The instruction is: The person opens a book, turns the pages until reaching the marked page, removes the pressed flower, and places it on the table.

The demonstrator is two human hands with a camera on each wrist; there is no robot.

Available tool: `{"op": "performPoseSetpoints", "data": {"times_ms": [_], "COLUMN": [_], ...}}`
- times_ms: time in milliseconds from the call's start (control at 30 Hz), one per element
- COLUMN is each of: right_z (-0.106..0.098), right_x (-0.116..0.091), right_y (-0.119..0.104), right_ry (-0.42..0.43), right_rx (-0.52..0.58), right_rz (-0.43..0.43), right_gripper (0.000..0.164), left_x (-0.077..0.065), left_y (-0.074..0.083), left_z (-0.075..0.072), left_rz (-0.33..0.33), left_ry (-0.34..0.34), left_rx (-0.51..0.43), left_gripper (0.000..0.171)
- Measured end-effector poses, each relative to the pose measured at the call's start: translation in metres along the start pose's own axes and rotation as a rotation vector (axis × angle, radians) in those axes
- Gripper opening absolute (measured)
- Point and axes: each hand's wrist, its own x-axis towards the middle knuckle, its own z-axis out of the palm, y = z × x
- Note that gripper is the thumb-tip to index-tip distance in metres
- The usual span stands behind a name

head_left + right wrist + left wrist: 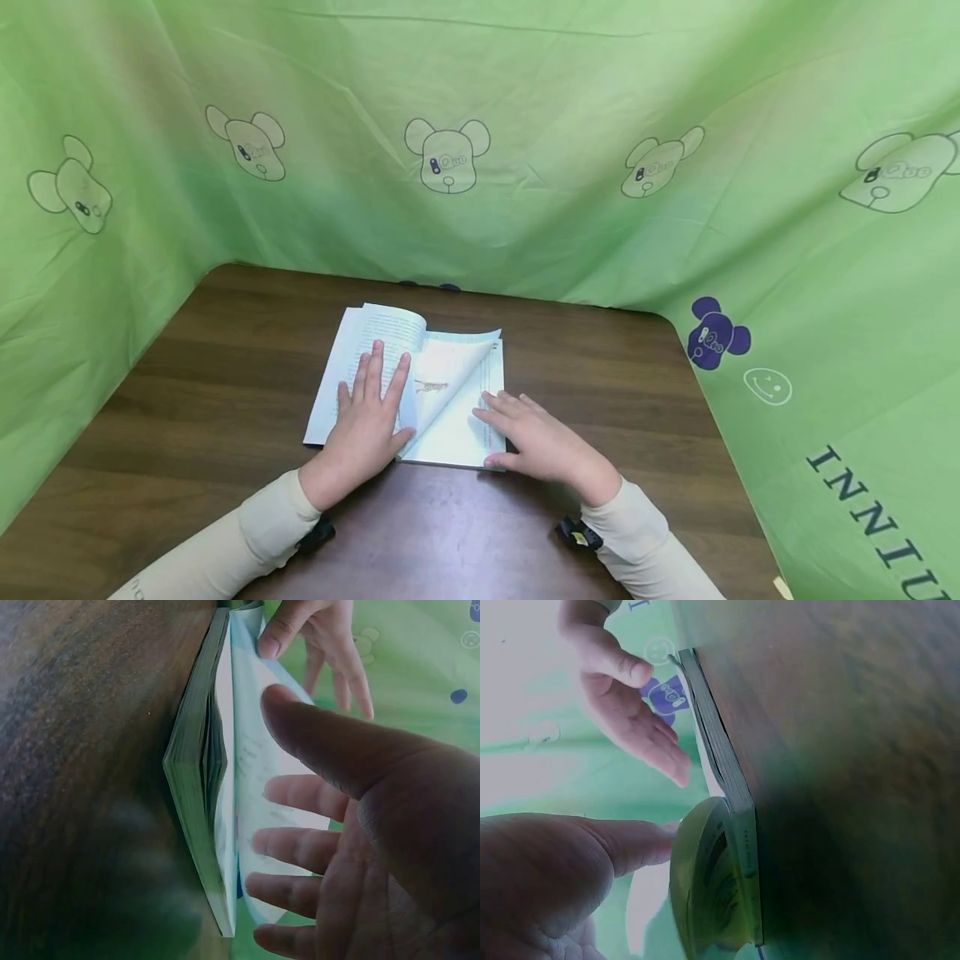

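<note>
An open book point(457, 446) lies on the brown table, its printed left pages bowed up near the spine. One page point(457, 375) with a small brown picture stands partly lifted, its corner raised toward the right. My left hand point(363, 425) rests with fingers spread on the left pages, the thumb near the spine. My right hand point(540, 437) is at the book's right edge, fingers extended and a little apart over the right page. In the right wrist view its fingers point(300, 847) overlap the raised page, and nothing is pinched between thumb and fingers.
The wooden table point(600, 367) has rounded far corners. A green cloth point(525, 225) with bear-head prints hangs round its back and sides. Black wrist straps point(579, 533) show under the light sleeves point(637, 533).
</note>
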Motion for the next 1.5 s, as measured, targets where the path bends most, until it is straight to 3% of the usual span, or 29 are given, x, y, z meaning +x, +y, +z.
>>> {"op": "performPoseSetpoints", "data": {"times_ms": [200, 367, 467, 533, 667, 833, 1100, 1333, 1500], "right_z": [0.009, 0.014, 0.013, 0.01, 0.007, 0.012, 0.014, 0.007, 0.008], "right_x": [0.001, 0.0, 0.003, 0.006, 0.011, 0.006, 0.003, 0.008, 0.006], "right_y": [-0.001, -0.003, -0.003, -0.004, -0.008, -0.01, -0.009, -0.005, -0.004], "right_ry": [-0.021, -0.054, -0.049, -0.036, -0.011, -0.014, -0.022, 0.047, 0.039], "right_rx": [-0.001, -0.009, -0.026, -0.045, -0.091, -0.079, -0.056, -0.221, -0.228], "right_rz": [0.005, 0.011, 0.022, 0.033, 0.042, 0.045, 0.008, -0.118, -0.145], "right_gripper": [0.079, 0.081, 0.082, 0.083, 0.082, 0.077, 0.067, 0.033, 0.017], "left_x": [-0.005, -0.007, -0.001, 0.005, 0.008, 0.0, -0.004, 0.0, -0.004], "left_y": [-0.007, -0.011, -0.014, -0.015, -0.011, -0.005, -0.007, -0.006, -0.002], "left_z": [0.002, 0.001, -0.003, -0.007, -0.012, -0.007, -0.012, -0.011, -0.006], "left_rz": [0.069, 0.198, 0.277, 0.294, 0.242, 0.129, 0.046, 0.048, 0.031], "left_ry": [-0.018, -0.144, -0.21, -0.248, -0.323, -0.399, -0.405, -0.372, -0.373], "left_rx": [0.089, 0.1, 0.091, 0.089, 0.107, 0.062, -0.011, -0.021, -0.01], "left_gripper": [0.102, 0.077, 0.068, 0.063, 0.053, 0.046, 0.043, 0.052, 0.06]}}
